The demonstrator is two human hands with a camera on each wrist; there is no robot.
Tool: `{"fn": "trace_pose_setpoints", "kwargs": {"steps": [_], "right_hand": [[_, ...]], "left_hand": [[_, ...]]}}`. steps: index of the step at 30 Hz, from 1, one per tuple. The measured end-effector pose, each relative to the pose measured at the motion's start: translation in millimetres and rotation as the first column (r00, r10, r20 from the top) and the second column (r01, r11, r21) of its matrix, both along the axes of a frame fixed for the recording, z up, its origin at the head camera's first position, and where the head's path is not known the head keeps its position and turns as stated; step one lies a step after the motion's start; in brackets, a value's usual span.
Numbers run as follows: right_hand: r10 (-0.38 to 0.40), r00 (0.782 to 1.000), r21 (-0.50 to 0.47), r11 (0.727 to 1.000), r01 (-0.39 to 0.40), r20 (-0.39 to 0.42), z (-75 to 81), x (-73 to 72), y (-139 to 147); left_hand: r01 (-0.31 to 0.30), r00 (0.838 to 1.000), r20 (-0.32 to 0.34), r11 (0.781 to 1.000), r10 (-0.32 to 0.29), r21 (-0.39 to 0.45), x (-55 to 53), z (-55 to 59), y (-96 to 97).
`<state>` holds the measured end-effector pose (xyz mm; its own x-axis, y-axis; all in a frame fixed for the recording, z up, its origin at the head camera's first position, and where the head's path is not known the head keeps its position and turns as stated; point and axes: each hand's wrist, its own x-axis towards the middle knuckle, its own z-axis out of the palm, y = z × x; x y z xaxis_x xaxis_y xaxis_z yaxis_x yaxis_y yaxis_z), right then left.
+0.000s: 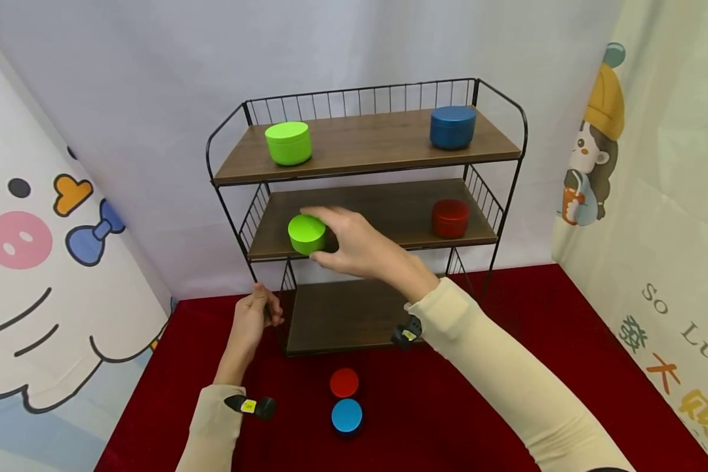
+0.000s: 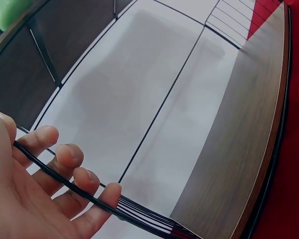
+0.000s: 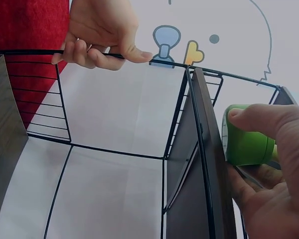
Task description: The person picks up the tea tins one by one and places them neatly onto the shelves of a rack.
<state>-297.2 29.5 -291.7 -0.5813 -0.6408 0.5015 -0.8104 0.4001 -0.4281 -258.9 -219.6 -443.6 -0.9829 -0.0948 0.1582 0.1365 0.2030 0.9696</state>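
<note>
My right hand point(image 1: 362, 246) holds a small round green tin point(image 1: 307, 235) between thumb and fingers, at the front left edge of the middle board of a three-tier shelf rack point(image 1: 366, 213). In the right wrist view the tin point(image 3: 246, 142) appears right beside the board's edge, thumb on one side and fingers on the other. Lower down on the left, my left hand point(image 1: 254, 320) grips the rack's thin black metal post point(image 2: 65, 181), its fingers curled round it.
Up on the top board stand another green tin point(image 1: 289, 144) and a dark blue tin point(image 1: 452, 128). A dark red tin point(image 1: 450, 218) sits at the middle board's right end. On the red cloth point(image 1: 436, 406) before the rack lie a red tin point(image 1: 345, 383) and a light blue tin point(image 1: 347, 415).
</note>
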Motion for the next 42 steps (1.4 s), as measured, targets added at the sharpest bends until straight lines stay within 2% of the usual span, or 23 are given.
{"fn": "trace_pose_setpoints", "kwargs": {"steps": [13, 21, 33, 42], "right_hand": [[-0.062, 0.991, 0.075, 0.996, 0.053, 0.120, 5.3, -15.0, -0.7], [-0.084, 0.982, 0.094, 0.993, 0.069, 0.171, 7.7, -16.7, -2.5], [-0.099, 0.978, 0.124, 0.989, 0.077, 0.182, 6.6, -18.3, -5.5], [-0.115, 0.977, 0.117, 0.989, 0.095, 0.177, 6.0, -13.8, -5.6]], "left_hand": [[0.014, 1.000, -0.015, 1.000, -0.013, 0.019, -2.2, 1.4, 2.9], [0.007, 1.000, -0.012, 1.000, -0.007, 0.017, -2.7, -0.7, 0.4], [-0.001, 1.000, -0.009, 1.000, 0.001, -0.006, -3.2, -2.5, -0.6], [-0.008, 1.000, -0.010, 1.000, 0.008, -0.019, -2.2, -2.5, -0.7]]}}
